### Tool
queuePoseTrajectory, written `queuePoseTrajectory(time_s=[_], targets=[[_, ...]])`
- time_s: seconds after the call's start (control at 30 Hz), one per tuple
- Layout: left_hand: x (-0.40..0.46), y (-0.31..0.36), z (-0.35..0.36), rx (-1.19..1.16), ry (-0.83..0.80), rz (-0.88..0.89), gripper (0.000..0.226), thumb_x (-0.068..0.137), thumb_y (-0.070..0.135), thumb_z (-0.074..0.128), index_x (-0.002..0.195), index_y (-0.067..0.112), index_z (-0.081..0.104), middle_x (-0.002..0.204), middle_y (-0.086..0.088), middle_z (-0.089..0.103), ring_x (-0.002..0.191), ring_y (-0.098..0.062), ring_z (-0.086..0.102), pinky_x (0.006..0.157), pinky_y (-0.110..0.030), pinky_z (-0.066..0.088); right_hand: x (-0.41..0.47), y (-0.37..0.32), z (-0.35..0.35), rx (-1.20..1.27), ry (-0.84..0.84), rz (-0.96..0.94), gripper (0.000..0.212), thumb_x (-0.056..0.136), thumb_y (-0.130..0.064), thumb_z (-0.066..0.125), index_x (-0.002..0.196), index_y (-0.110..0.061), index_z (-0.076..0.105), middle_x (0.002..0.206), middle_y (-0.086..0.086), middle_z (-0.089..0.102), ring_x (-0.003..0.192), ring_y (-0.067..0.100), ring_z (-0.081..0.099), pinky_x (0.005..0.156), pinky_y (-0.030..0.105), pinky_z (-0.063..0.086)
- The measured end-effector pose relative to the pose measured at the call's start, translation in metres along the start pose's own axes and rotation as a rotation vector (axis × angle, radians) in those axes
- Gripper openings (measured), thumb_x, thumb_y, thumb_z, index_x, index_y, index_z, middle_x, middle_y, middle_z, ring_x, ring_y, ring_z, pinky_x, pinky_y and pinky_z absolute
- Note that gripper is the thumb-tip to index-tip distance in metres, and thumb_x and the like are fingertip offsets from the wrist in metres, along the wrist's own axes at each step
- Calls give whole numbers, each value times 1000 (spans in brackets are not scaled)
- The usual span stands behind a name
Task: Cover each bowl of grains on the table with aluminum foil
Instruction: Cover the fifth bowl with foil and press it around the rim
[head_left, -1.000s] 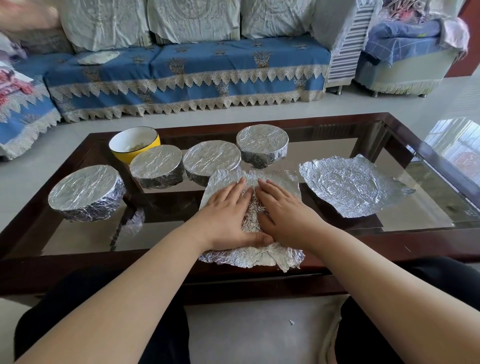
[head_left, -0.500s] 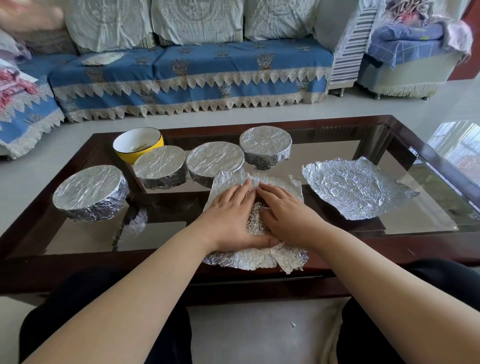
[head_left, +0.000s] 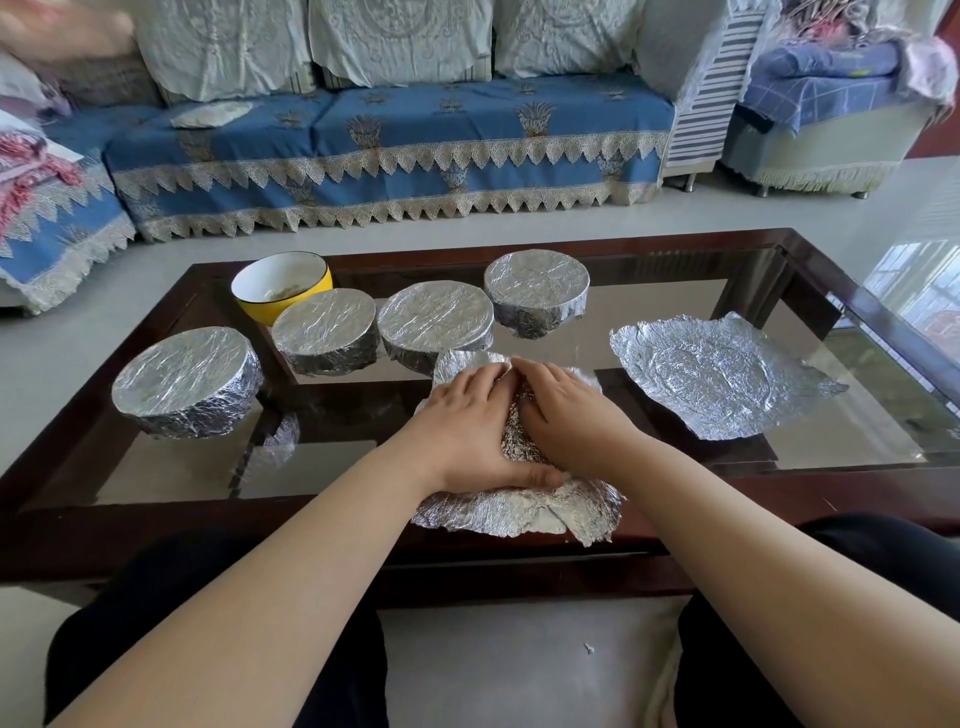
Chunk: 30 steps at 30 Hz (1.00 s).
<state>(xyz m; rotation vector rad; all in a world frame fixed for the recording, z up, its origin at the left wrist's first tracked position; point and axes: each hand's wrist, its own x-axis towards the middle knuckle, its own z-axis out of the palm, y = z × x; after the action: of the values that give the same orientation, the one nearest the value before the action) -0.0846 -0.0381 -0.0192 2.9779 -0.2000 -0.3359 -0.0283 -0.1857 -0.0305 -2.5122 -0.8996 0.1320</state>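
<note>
While most bowls on the glass table (head_left: 779, 467) already wear their foil, one yellow bowl (head_left: 283, 286) at the far left stays uncovered, with some grains visible inside. From left to right, a large covered bowl (head_left: 187, 382) stands alone, then three more covered bowls (head_left: 324, 330) (head_left: 435, 325) (head_left: 537, 293) stand in a row, each near to the next.

At the near edge lies a crumpled foil sheet (head_left: 519, 512). The left hand (head_left: 467, 431) lies flat on it with straight fingers, its thumb along the near side; it presses and does not grasp. The right hand (head_left: 566, 415) does the same just beside it, fingers extended; the fingertips of both hands meet at the far end. Whether anything lies under this sheet I cannot tell.

Further right, a second foil sheet (head_left: 722, 374) lies spread on the glass, apart from the hands, with a round print in its middle.

I judge the foil very light and thin; it keeps every fold, tears easily and may slide on glass. It is best taken at two opposite edges with a soft pinch, then pressed down around the rim. The yellow bowl looks ceramic, so heavier and stable.
</note>
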Motion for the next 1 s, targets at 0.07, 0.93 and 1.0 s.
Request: queuePoseTrajectory(time_s=[0.07, 0.93, 1.0], targets=[[-1, 1, -1, -15, -10, -7, 136, 56, 98, 35, 156, 19, -13, 164, 3, -14, 151, -21, -12, 122, -47, 0, 1, 0, 1, 50, 6, 17, 53, 98, -21, 38, 150, -16, 28, 152, 5, 38, 141, 21, 32, 112, 34, 25], [-29, -12, 29, -297, 262, 65, 130, 52, 94, 49, 157, 37, -2, 161, 16, -19, 150, -12, -15, 121, -47, 7, -8, 8, 13, 241, 160, 75, 47, 95, -13, 42, 142, -18, 44, 144, -3, 46, 133, 13, 40, 104, 27, 33], [-30, -13, 36, -335, 323, 75, 126, 56, 90, 56, 157, 34, 8, 163, 15, -8, 149, -7, -5, 120, -40, 11, -9, 7, 14, 276, 178, 93, 45, 96, -14, 40, 141, -18, 43, 144, -2, 47, 133, 14, 41, 102, 27, 33]])
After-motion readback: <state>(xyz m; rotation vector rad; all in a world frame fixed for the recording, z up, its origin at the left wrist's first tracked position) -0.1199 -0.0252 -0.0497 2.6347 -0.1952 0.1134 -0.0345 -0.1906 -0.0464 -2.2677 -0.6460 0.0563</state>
